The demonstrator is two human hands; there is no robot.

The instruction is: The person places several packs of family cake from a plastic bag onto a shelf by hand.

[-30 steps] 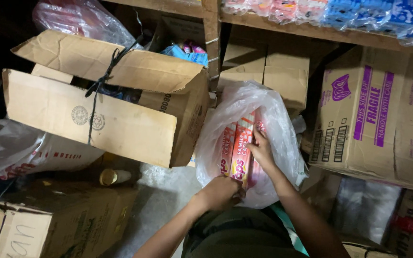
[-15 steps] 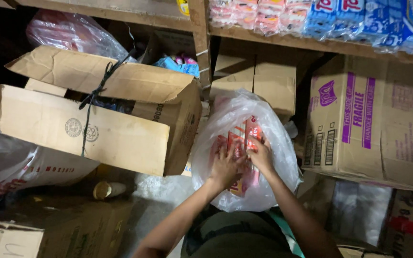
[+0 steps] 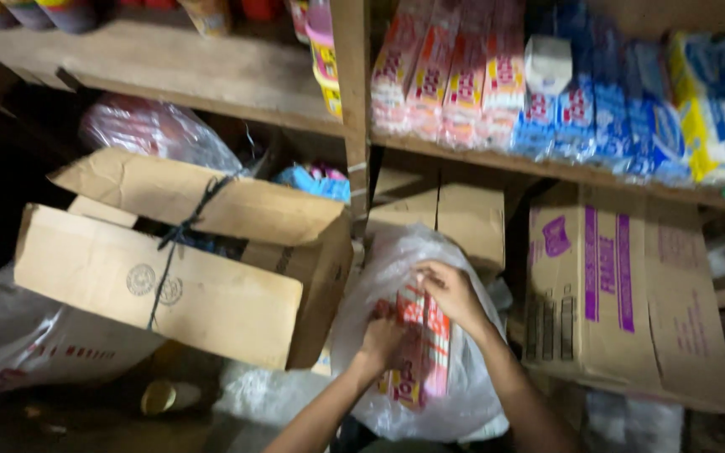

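Since half a second ago your view has tipped upward: the wooden shelf (image 3: 211,80) and its upright packets now fill the top of the frame, and your hands sit lower in it. Your left hand (image 3: 382,342), which lay spread high on the bag beside the right, has dropped down the bag's front.

The clear plastic bag (image 3: 472,394) stands on the floor in front of you, between the open cardboard box (image 3: 211,294) on your left and the printed carton (image 3: 623,302) on your right. Inside it, red and pink packets (image 3: 421,361) stand upright, showing through the film.

Your right hand (image 3: 453,294) is at the top of the bag, fingers curled over and pinching the gathered plastic above the packets, wrist bent and the forearm running down to the lower right. Your left hand presses against the bag's front over the packets, fingers bent; blur hides whether it is clamped on the film or just resting on it.

Behind the bag stands a plain brown box (image 3: 442,214). On the shelf, pink packets (image 3: 442,75) stand beside blue packets (image 3: 597,109). A second plastic sack (image 3: 35,344) lies at far left.
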